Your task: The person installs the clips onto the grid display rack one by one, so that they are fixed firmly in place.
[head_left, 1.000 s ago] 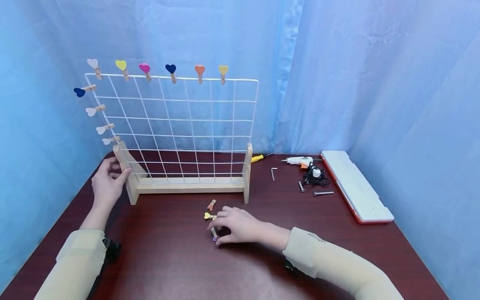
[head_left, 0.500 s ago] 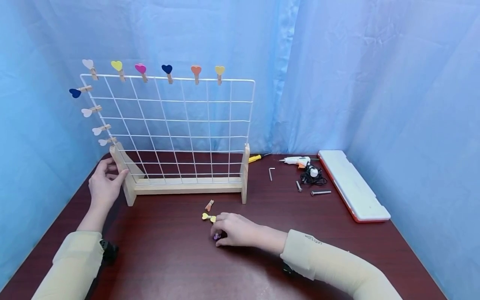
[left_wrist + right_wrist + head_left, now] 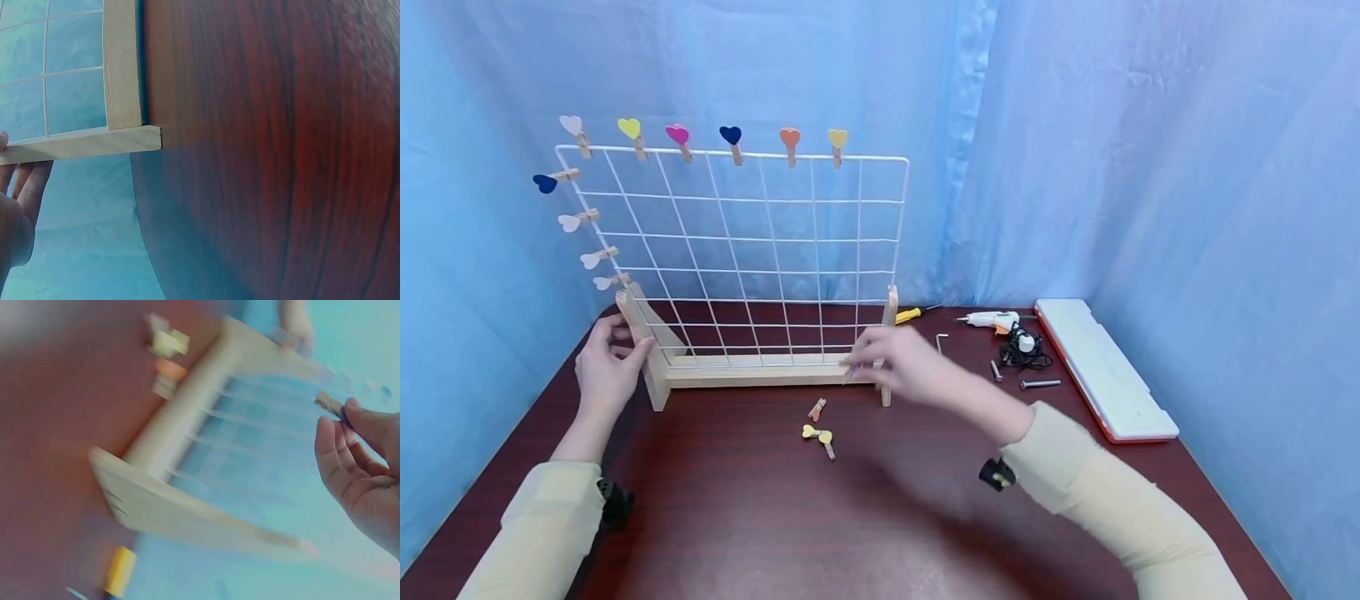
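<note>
My right hand blurs in the head view, partly covering the small, purple-ended wooden clothespin. The left wrist view crops my left hand.

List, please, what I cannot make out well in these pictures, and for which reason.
Right wrist view: the heart end of the held clip, mostly covered by the right hand; the head view blurs it.
Head view: the lower end of the hex key, behind the right hand.
Left wrist view: part of the left hand, cut off by the left edge.
Right wrist view: the outlines of the loose clips, lost in blur.
</note>
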Motion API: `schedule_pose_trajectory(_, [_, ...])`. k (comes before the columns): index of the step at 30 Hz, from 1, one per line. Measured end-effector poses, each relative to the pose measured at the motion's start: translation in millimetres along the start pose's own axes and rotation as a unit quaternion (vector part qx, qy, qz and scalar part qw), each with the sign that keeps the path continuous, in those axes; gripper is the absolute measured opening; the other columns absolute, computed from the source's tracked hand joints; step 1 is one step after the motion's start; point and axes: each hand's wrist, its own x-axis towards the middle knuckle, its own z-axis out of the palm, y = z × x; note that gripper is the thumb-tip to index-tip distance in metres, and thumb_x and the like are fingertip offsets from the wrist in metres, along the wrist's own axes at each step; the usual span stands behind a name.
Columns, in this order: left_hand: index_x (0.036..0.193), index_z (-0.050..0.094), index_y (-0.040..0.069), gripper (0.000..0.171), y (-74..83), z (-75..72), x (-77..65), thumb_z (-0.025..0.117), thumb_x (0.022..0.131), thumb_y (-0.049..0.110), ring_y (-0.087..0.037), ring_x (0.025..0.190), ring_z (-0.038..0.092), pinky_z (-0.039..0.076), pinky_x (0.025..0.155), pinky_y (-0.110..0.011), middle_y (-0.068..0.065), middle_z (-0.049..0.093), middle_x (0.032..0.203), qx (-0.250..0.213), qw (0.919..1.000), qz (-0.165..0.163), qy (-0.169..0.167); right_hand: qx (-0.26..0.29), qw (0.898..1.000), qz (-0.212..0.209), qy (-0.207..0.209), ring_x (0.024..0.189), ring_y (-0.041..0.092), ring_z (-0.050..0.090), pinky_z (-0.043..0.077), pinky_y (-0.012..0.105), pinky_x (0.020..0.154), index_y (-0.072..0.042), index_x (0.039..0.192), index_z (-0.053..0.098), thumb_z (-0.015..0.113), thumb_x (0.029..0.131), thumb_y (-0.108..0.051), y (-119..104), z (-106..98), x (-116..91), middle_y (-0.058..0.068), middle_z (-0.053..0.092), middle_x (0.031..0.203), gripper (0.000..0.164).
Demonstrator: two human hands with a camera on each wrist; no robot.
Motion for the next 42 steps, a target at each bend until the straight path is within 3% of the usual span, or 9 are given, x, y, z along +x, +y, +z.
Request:
schedule_pose_trajectory(4, [0.117, 0.051, 0.008, 0.043, 1.6, -1.6, 0.0, 0.067, 0.079, 0.02, 0.017, 0.061, 0.04, 0.032, 0.057, -0.002, -0.011, 0.06, 0.097, 0.004, 1.0, -0.004, -0.001, 0.025, 0.995, 0.086, 0.046, 0.065, 0.004, 0.058, 0.047, 0.017, 0.056, -0.015, 0.097, 0.068, 0.068, 0.077, -0.022, -3.5, -54.3, 19.2, -0.008, 0.066, 0.083, 0.021])
schedule_pose_trajectory(7, [0.117, 0.051, 0.009, 0.043, 2.3, -1.8, -0.2, 0.067, 0.079, 0.021, 0.017, 0.061, 0.04, 0.032, 0.057, -0.002, -0.011, 0.06, 0.097, 0.006, 1.0, -0.006, -0.001, 0.055, 0.986, 0.123, 0.101, 0.064, 0.006, 0.061, 0.049, 0.021, 0.058, -0.016, 0.09, 0.068, 0.07, 0.075, -0.025, -4.9, -89.8, 31.9, -0.008, 0.067, 0.078, 0.018])
schedule_pose_trajectory(12, [0.117, 0.051, 0.009, 0.043, 0.3, -0.8, -0.5, 0.066, 0.079, 0.022, 0.018, 0.061, 0.04, 0.032, 0.058, -0.004, -0.011, 0.061, 0.097, 0.005, 1.0, -0.003, -0.001, 0.094, 0.972, 0.104, 0.19, 0.064, 0.009, 0.062, 0.05, 0.023, 0.059, -0.008, 0.089, 0.07, 0.068, 0.078, -0.019, -12.0, -133.7, 51.7, 0.003, 0.068, 0.079, 0.016])
schedule_pose_trajectory(15, [0.118, 0.051, 0.01, 0.043, -1.0, -0.3, -0.2, 0.066, 0.079, 0.023, 0.018, 0.061, 0.04, 0.032, 0.058, -0.005, -0.01, 0.061, 0.097, 0.008, 1.0, -0.004, 0.0, 0.088, 0.964, 0.086, 0.234, 0.068, 0.009, 0.061, 0.049, 0.022, 0.062, -0.001, 0.09, 0.069, 0.065, 0.08, -0.013, -22.5, -150.2, 63.5, 0.01, 0.067, 0.082, 0.016])
schedule_pose_trajectory(20, [0.118, 0.05, 0.01, 0.043, -1.4, -0.5, -0.9, 0.066, 0.08, 0.023, 0.018, 0.061, 0.04, 0.032, 0.058, -0.005, -0.01, 0.061, 0.097, 0.009, 0.9999, -0.009, -0.004, 0.051, 0.956, 0.084, 0.278, 0.07, 0.007, 0.059, 0.046, 0.02, 0.068, 0.003, 0.09, 0.068, 0.063, 0.081, -0.01, -31.6, -165.0, 79.0, 0.014, 0.066, 0.086, 0.016])
schedule_pose_trajectory(26, [0.118, 0.051, 0.01, 0.043, 0.3, -0.8, -0.8, 0.066, 0.08, 0.021, 0.017, 0.061, 0.039, 0.033, 0.057, -0.005, -0.011, 0.061, 0.098, 0.007, 0.9999, -0.009, -0.002, 0.034, 0.95, 0.081, 0.299, 0.074, 0.009, 0.058, 0.044, 0.019, 0.07, 0.003, 0.092, 0.067, 0.062, 0.082, -0.009, -24.5, -175.7, 92.7, 0.015, 0.066, 0.09, 0.017])
schedule_pose_trajectory(31, [0.117, 0.051, 0.01, 0.043, 0.2, -0.5, -0.6, 0.067, 0.079, 0.021, 0.017, 0.06, 0.039, 0.033, 0.057, -0.004, -0.011, 0.061, 0.097, 0.005, 1.0, -0.006, 0.0, 0.027, 0.956, 0.097, 0.275, 0.076, 0.008, 0.059, 0.045, 0.02, 0.073, 0.001, 0.092, 0.068, 0.062, 0.083, -0.01, -16.4, -177.6, 97.7, 0.012, 0.067, 0.091, 0.016])
schedule_pose_trajectory(36, [0.118, 0.051, 0.012, 0.044, -0.4, -0.3, -0.8, 0.066, 0.08, 0.025, 0.017, 0.061, 0.04, 0.033, 0.056, -0.004, -0.01, 0.061, 0.098, 0.006, 0.9999, -0.012, -0.003, 0.022, 0.966, 0.088, 0.244, 0.077, 0.009, 0.06, 0.046, 0.021, 0.074, 0.0, 0.09, 0.069, 0.061, 0.083, -0.009, -11.5, -174.1, 97.9, 0.012, 0.066, 0.09, 0.014])
schedule_pose_trajectory(42, [0.12, 0.05, 0.013, 0.045, -0.5, -0.7, -0.9, 0.065, 0.08, 0.026, 0.017, 0.061, 0.039, 0.034, 0.059, -0.007, -0.01, 0.06, 0.099, 0.012, 0.9997, -0.02, -0.005, 0.02, 0.97, 0.081, 0.229, 0.078, 0.011, 0.06, 0.047, 0.021, 0.074, 0.0, 0.091, 0.069, 0.06, 0.084, -0.009, -9.5, -169.8, 97.9, 0.011, 0.066, 0.091, 0.014])
